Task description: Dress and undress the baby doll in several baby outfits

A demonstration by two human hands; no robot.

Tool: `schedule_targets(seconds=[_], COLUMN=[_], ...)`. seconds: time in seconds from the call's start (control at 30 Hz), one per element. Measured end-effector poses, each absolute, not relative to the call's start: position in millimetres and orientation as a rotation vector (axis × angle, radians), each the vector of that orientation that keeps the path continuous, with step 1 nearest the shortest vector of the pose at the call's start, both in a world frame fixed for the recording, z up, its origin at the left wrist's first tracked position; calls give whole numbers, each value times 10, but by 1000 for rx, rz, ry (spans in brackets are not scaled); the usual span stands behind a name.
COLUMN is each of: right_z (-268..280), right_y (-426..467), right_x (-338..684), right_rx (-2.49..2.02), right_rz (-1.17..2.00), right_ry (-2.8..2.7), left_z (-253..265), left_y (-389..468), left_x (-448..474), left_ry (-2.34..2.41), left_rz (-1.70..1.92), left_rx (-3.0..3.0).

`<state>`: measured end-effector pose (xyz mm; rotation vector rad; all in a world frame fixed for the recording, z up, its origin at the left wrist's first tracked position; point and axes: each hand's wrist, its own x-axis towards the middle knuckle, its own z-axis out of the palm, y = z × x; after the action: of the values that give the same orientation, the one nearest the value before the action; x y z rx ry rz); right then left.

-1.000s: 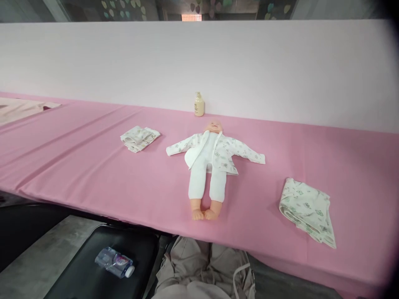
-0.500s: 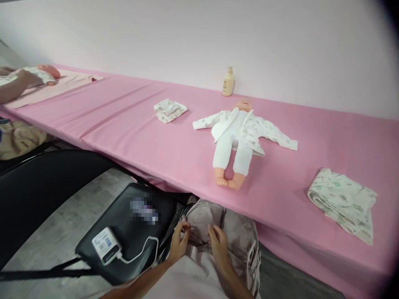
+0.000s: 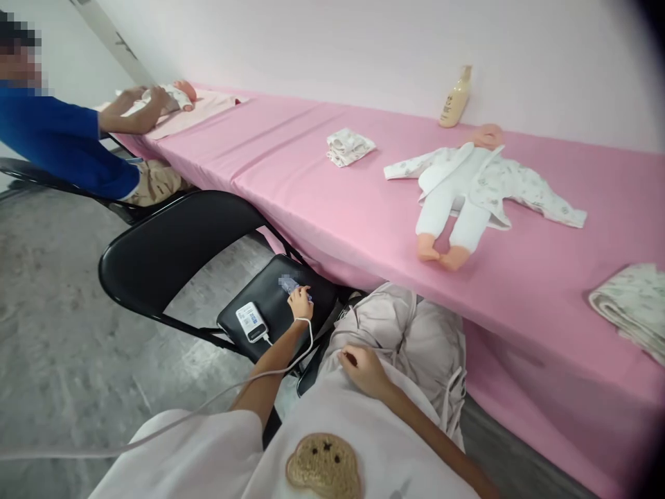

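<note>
Half a second ago both hands were together over the lap; now the left hand [image 3: 300, 303] has gone across to the black chair [image 3: 181, 246], fingers over one end of the clear bottle [image 3: 289, 283] lying on its seat; whether the grip is closed cannot be told; right hand [image 3: 362, 369] has stayed over the lap, half curled, thumb near fingers; cannot tell if it pinches anything. View has swung left; a co-worker in a blue shirt [image 3: 52, 135], only arms and lap seen before, now shows at the far end, hands on a second doll [image 3: 171, 100]. White power bank [image 3: 250, 322] on the same seat, beside the bottle; its cord [image 3: 310, 339] loops across the left forearm.

Tabletop [image 3: 306, 177] covered in pink cloth, some creases; near doll [image 3: 457, 173] on its back, jacket open, arms out, unmoved; pump bottle [image 3: 455, 100] behind its head; folded cloth [image 3: 349, 147] to one side, another [image 3: 631, 305] at the frame edge; pale wall [image 3: 353, 52] behind; grey mottled floor [image 3: 129, 346].
</note>
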<state>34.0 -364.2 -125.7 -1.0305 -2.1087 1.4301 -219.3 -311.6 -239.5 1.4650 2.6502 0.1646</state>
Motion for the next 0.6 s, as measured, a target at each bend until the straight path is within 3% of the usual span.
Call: schedule_targets(seconds=[0.3, 0.6], right_z=[-1265, -1282], right_y=[-3601, -3534], right_x=[449, 530], right_rx=[-1136, -1178], right_rz=[1298, 1305], right_ry=[-2133, -2093], left_z=[-2455, -2349], left_y=[-3055, -2973], left_x=[-2569, -2579], left_ry=[2279, 2209], left_rz=[-270, -354], left_rx=[1869, 1885])
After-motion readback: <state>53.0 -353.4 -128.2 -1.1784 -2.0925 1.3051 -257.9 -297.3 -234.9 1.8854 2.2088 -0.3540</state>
